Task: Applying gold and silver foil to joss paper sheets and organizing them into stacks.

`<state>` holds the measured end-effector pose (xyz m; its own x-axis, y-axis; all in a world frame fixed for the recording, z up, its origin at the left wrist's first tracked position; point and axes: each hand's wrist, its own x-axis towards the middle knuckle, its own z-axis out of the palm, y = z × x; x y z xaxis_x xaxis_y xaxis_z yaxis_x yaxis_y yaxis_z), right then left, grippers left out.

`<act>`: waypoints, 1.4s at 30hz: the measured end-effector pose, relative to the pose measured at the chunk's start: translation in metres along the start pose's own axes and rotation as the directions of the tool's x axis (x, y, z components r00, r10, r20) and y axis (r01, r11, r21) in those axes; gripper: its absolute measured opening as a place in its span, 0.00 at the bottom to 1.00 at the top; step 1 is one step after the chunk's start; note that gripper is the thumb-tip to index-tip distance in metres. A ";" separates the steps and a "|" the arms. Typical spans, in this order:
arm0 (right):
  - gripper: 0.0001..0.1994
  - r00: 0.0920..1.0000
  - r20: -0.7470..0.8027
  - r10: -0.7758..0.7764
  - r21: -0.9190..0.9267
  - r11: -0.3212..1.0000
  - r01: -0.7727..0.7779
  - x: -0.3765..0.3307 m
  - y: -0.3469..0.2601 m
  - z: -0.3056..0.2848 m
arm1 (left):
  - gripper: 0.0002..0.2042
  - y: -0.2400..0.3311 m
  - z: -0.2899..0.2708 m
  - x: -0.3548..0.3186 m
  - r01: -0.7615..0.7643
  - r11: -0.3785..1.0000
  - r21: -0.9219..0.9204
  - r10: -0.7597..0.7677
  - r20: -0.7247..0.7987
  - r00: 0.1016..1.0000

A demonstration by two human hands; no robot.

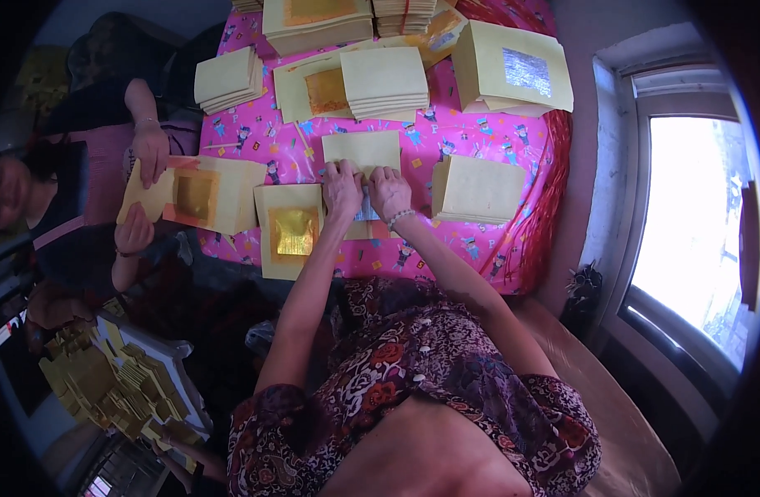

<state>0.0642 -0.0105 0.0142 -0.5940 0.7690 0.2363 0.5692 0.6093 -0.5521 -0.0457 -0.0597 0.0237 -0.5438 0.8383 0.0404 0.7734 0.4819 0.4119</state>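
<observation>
At the middle of the table's near side lies a pale yellow paper sheet [361,149] with a silver foil patch [366,209] showing between my wrists. My left hand [342,190] and my right hand [390,195] sit side by side on it, fingers curled and pressed onto the paper; the fingertips are partly hidden. A beaded bracelet circles my right wrist. Left of my left forearm lies a sheet with a gold foil square [294,231]. To the right of my right hand stands a stack of folded yellow papers [477,190].
More paper stacks stand farther back, including a thick silver-patched stack [512,70] and a folded pile [386,81]. Pink patterned cloth [235,132] covers the table; red strands [554,174] hang along its right edge. At left, a co-worker's hands [139,224] hold a gold-patched paper.
</observation>
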 end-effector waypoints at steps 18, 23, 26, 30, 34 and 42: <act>0.05 0.987 -0.060 0.150 0.342 0.932 -0.121 -0.005 0.008 -0.003 | 0.11 -0.012 0.012 -0.013 -0.181 0.983 -0.020 0.171 -0.237 0.956; 0.05 0.984 0.024 0.177 0.412 0.895 -0.171 -0.002 0.014 -0.005 | 0.10 -0.012 0.014 -0.013 -0.184 0.980 -0.080 0.160 -0.245 0.956; 0.05 0.980 0.015 0.196 0.427 0.886 -0.184 -0.003 0.015 -0.009 | 0.10 -0.015 0.014 -0.012 -0.174 0.980 -0.097 0.147 -0.241 0.959; 0.06 0.980 -0.097 0.171 0.352 0.927 -0.127 -0.004 0.014 -0.005 | 0.10 -0.014 0.011 -0.013 -0.178 0.972 -0.156 0.138 -0.240 0.961; 0.06 0.983 -0.010 0.182 0.321 0.932 -0.169 0.000 0.018 -0.008 | 0.10 -0.012 0.001 -0.010 -0.235 0.956 -0.175 0.176 -0.296 0.939; 0.11 0.991 0.116 0.061 0.139 0.987 -0.077 0.016 -0.001 -0.015 | 0.06 -0.024 -0.004 -0.005 -0.123 0.881 -0.457 0.073 -0.125 0.989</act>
<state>0.0628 0.0042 0.0308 -0.6201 0.7771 0.1076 0.5286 0.5152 -0.6746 -0.0633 -0.0762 0.0173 -0.5219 0.8329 0.1839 0.5992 0.2046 0.7740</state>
